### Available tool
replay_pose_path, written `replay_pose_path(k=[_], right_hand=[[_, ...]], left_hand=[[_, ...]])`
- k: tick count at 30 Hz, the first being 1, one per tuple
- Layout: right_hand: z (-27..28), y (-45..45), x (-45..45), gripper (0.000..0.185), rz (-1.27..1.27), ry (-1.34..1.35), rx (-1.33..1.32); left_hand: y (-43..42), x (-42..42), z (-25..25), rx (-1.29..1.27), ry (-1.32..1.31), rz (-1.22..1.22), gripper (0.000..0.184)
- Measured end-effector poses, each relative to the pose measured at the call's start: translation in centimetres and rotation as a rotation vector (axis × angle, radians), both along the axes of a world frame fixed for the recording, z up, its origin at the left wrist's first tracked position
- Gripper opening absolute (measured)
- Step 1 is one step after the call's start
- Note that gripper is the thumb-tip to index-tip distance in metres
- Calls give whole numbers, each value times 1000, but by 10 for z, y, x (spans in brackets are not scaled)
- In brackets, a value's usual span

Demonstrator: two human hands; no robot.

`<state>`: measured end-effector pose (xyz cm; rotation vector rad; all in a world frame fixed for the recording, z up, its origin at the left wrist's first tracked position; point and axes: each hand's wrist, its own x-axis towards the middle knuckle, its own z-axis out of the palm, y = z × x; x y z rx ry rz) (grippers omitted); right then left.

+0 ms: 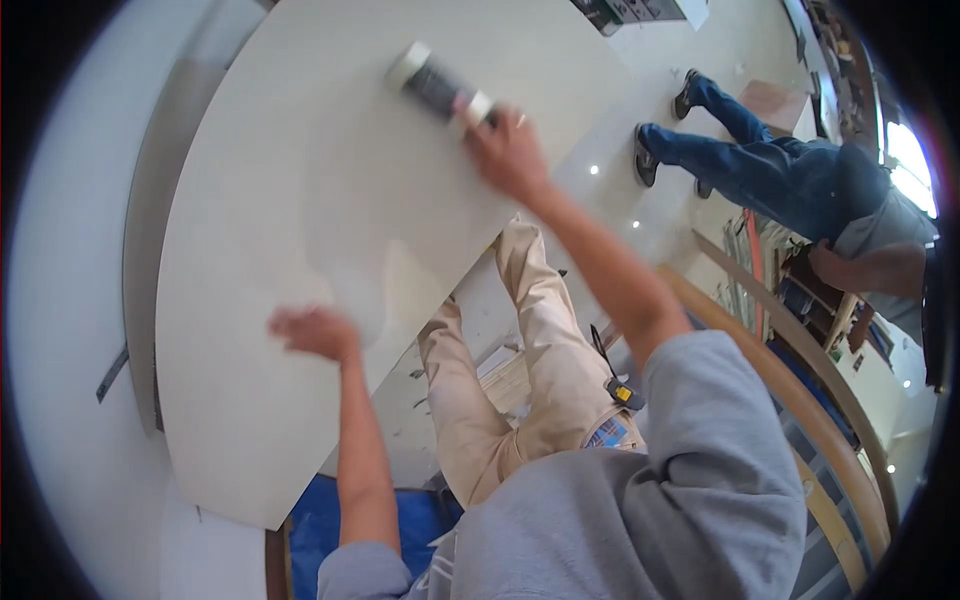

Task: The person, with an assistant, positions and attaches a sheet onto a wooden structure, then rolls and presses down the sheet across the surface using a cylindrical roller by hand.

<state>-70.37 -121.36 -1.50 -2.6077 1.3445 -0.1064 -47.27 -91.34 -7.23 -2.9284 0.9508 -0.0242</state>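
Two bare hands over one big board here. The right hand [508, 155] is wrapped around the near end of a dark, elongated hand tool with cream-coloured ends [437, 88], held out over the far part of the surface. It's too blurred for me to say what it is exactly, or whether it's pressing down. The left hand [318, 332] is empty, fingers loosely stretched out, nearer the body and over the same surface; can't tell if it's touching.

My guess on handling: the tool looks light and stiff enough for one hand, and that near end seems like the natural grip, since it leaves the far end free. The large, flat off-white panel [280, 180] under both hands looks rigid and smooth, maybe a bit slippery. It's big enough that I'd take it by opposite edges, with two people, and watch the corners.

Container-wise, not much close in. Further out there's a pinkish-brown box-like thing [775, 103] on the floor, contents not visible, near another person in blue jeans [740, 155]. Past the rail on the right, a brown wooden shelf unit [812, 288] has stuff packed in it, too small to make out.
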Motion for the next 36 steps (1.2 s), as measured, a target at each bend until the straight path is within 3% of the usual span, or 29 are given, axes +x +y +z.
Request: replay_pose_path(k=[4,6,8,10,12,14,20,24,29,36], right_hand=[[15,-65,7,59,-106,-48,67],[27,-68,-7,59,-200,-140,53],[32,-60,-34,61,-336,-303,-60],[-5,-43,-92,64,-824,-467,-103],[-29,-24,-130,58,-1243,-703,506],[-32,-18,-128,46,-1264,-1417,1073],[-32,-18,-122,32,-1362,-1552,1094],[-21,-20,-112,27,-1495,-1279,844],[-25,-19,-103,25,-1629,-1296,752],[-33,-19,-114,20,-1573,-1398,889]], left_hand=[[-110,-79,35,-79,212,-478,59],[-156,-99,43,-70,278,-593,59],[-187,-109,35,-47,225,-553,59],[-194,-112,31,-16,204,-532,58],[-196,-114,29,-26,201,-539,57],[-199,-117,27,-30,191,-541,57],[-196,-116,27,1,173,-552,58],[-197,-117,25,-11,182,-552,58],[-196,-115,27,1,178,-548,58],[-198,-116,28,-7,189,-536,58]])
